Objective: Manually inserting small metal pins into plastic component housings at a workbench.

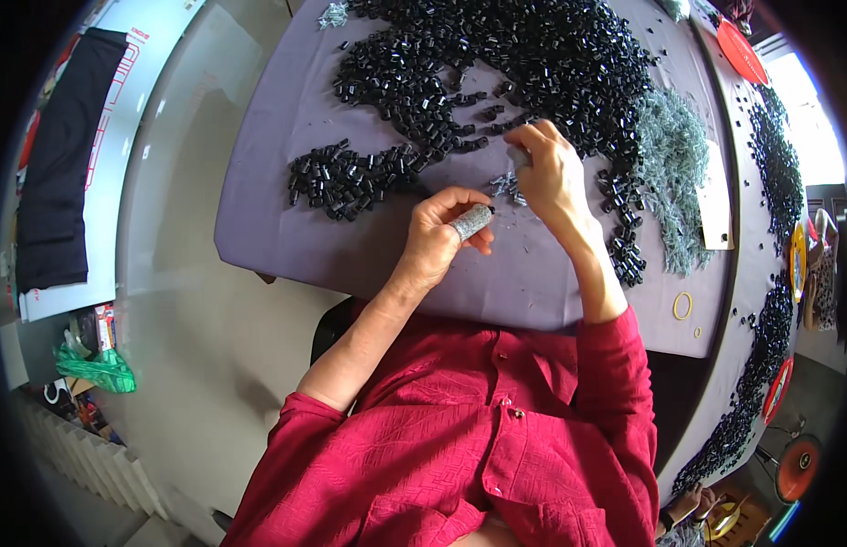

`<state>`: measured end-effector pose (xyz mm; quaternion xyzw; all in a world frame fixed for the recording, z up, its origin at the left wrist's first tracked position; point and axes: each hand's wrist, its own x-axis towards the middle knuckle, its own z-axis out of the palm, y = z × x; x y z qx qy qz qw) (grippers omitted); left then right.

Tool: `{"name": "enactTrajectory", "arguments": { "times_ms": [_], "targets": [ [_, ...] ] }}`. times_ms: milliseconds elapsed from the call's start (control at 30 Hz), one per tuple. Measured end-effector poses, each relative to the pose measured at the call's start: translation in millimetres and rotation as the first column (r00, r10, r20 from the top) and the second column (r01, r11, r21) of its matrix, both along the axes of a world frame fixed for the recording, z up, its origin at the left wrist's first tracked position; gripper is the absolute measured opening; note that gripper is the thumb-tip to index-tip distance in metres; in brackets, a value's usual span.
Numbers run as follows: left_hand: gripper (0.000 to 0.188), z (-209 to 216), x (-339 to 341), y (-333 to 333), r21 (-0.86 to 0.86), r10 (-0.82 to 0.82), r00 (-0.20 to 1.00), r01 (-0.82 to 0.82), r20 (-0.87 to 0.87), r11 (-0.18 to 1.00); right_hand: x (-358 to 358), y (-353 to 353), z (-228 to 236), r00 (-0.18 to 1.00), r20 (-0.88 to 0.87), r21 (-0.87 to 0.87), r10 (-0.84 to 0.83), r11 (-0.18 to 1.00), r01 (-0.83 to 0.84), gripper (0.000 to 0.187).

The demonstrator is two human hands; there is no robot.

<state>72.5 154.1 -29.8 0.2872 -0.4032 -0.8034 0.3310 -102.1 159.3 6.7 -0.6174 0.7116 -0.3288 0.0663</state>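
Head view: the left hand is closing its fingers around a grey bundle, a short glittery cylinder with a dark tip that is pointing toward the right hand. Just beyond it, the right hand is pinching a few grey pins between thumb and fingertips, above a small scatter of loose pins on the purple cloth. Progress is judged partial: one bundle is forming, while much stock is lying unsorted. Left of the left hand a small pile of black caps is lying; beyond both hands a large cap heap is spreading. Right of the right hand, a grey pin heap is lying.
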Motion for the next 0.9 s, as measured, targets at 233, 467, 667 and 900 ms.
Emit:
{"name": "enactTrajectory", "arguments": {
  "times_ms": [233, 467, 667, 900],
  "targets": [
    [0.012, -4, 1, 0, 0.028, -0.004, 0.999, 0.006, -0.045, 1.0, -2, -40, -19, 0.962, -0.267, 0.091, 0.057, 0.995, -0.034, 0.024],
    [0.013, -5, 1, 3, -0.012, 0.042, 0.999, -0.041, 0.023, 0.999, 6, -9, -2, 0.991, -0.104, -0.102, 0.081, 0.991, -0.092, 0.012],
    [0.012, 3, -4, 5, -0.084, 0.033, 0.989, -0.02, 0.146, 0.996, 8, 66, -5, 0.725, 0.689, 0.11, -0.002, 0.989, -0.102, 0.034],
    [0.011, 5, -7, 8, -0.139, 0.022, 0.979, 0.007, 0.204, 0.99, 23, 79, -13, 0.51, 0.851, 0.155, -0.125, 0.988, -0.017, 0.034]
  ]
}}
